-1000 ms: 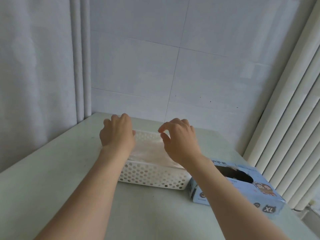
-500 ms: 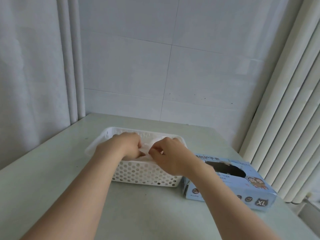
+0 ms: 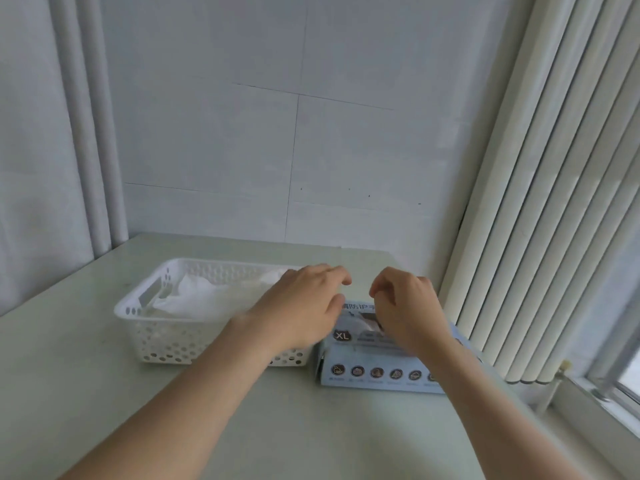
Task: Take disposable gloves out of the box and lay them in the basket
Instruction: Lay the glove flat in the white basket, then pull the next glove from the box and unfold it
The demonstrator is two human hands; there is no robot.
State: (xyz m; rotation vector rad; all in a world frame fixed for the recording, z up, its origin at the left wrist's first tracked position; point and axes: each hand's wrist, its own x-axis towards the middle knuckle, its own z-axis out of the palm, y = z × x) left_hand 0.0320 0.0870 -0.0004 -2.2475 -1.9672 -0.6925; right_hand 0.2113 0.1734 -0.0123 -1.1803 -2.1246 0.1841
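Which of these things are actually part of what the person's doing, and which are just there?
In use: blue glove box, white basket, gloves lying in it, left hand, right hand.
Just there: table, window blinds, curtain, tiled wall.

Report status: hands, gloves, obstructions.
Left hand open, over basket right end. Right hand curled over box opening, grip unclear. Gloves lying in basket. Nothing blocking box.
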